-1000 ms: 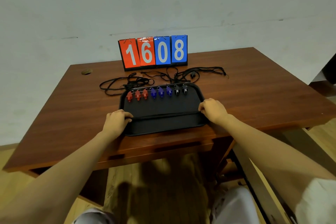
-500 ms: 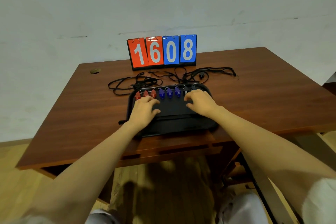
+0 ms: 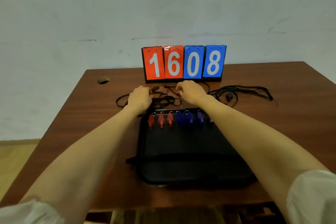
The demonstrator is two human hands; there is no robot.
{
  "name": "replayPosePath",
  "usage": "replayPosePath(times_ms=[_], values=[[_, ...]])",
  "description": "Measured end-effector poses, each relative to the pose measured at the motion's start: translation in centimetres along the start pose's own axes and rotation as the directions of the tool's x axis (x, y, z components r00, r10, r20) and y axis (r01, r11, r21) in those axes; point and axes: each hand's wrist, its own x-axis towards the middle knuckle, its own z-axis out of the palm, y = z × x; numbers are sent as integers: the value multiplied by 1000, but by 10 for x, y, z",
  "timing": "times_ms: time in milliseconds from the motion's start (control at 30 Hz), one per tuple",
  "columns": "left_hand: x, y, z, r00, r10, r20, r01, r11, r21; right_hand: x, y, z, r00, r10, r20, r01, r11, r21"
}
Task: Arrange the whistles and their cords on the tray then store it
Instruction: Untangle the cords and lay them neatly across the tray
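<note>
A black tray [image 3: 185, 152] lies on the brown table [image 3: 272, 132] in front of me. Along its far edge sit red whistles [image 3: 161, 120] and blue whistles [image 3: 189, 119]; darker ones to the right are partly hidden by my right forearm. Black cords [image 3: 243, 92] lie tangled on the table beyond the tray. My left hand [image 3: 140, 98] is among the left cords [image 3: 169, 101] with curled fingers, pinching a cord. My right hand [image 3: 190, 91] is over the middle cords, its fingers curled round a cord.
A flip scoreboard [image 3: 183, 63] reading 1608 stands at the back of the table, just beyond my hands. A cable hole [image 3: 103, 80] sits at the far left. A grey wall rises behind the table. Wooden floor shows to the left.
Both hands left the tray's near edge, passed over the whistles and reached forward to the cords behind the tray. My view moved closer to the table.
</note>
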Motion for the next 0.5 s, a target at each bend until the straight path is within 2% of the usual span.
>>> replayPosePath(times_ms=[200, 300, 500], values=[[45, -12, 23, 998, 46, 48, -40, 992, -120, 67, -2, 41, 994, -40, 105, 38, 999, 17], [55, -20, 37, 995, 55, 85, -48, 996, -80, 84, -1, 56, 986, -68, 155, 64, 998, 26], [58, -33, 52, 997, 57, 46, -53, 996, -77, 93, 6, 70, 995, -25, 93, 30, 998, -54]])
